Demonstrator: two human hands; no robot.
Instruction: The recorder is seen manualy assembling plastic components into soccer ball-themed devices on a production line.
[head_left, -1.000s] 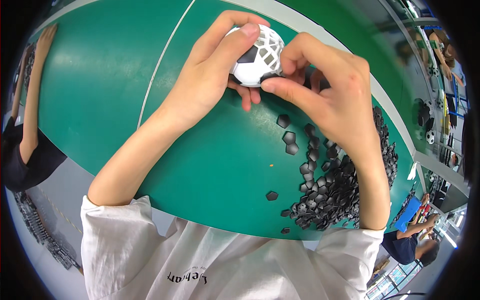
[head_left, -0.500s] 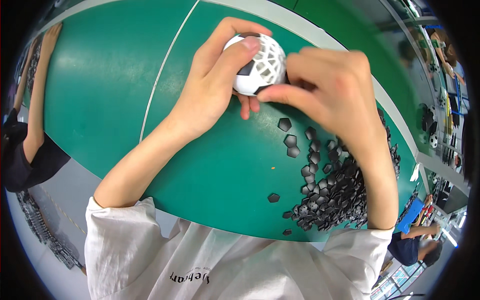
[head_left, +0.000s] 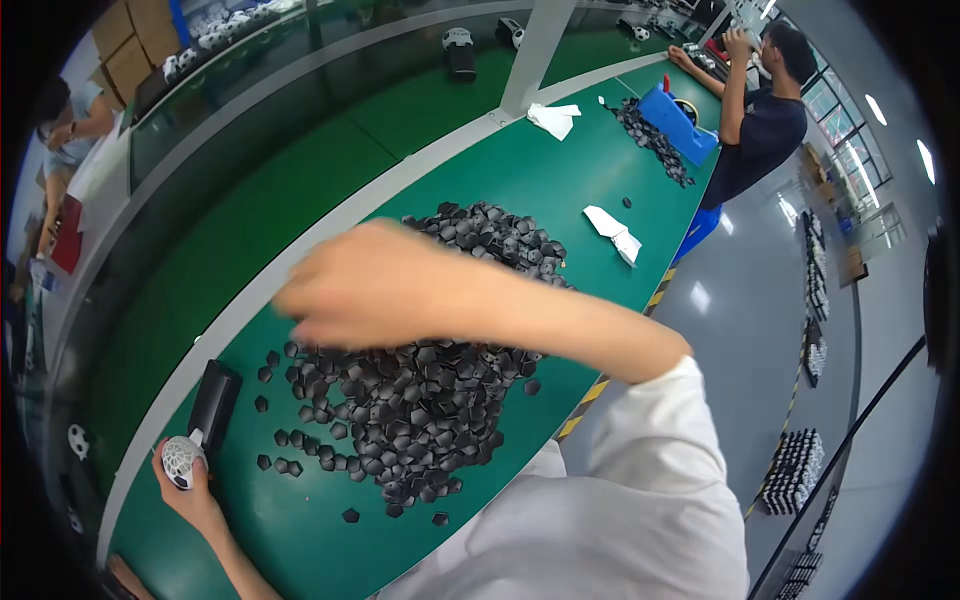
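At the lower left, my left hand [head_left: 196,503] is wrapped around a small white toy soccer ball [head_left: 181,460] with a lattice surface. A black oblong piece [head_left: 213,405] with a white end lies on the table right by the ball; whether the two touch I cannot tell. My right hand [head_left: 355,285] hovers over the far left part of a heap of black pentagon pieces [head_left: 425,410]. Motion smears its fingers, so what they hold, if anything, does not show. My right forearm crosses above the heap and hides part of it.
Crumpled white papers [head_left: 613,235] lie on the green table [head_left: 560,180]. Toward the far end stands a blue bin [head_left: 680,122] beside more black pieces. A person [head_left: 765,120] works there; another [head_left: 75,130] is at far left. A pale rail [head_left: 330,225] edges the table.
The view has swung to the right, bringing the whole heap into sight. My right hand has left the ball and moved over the black pieces. The ball stays in my left hand.
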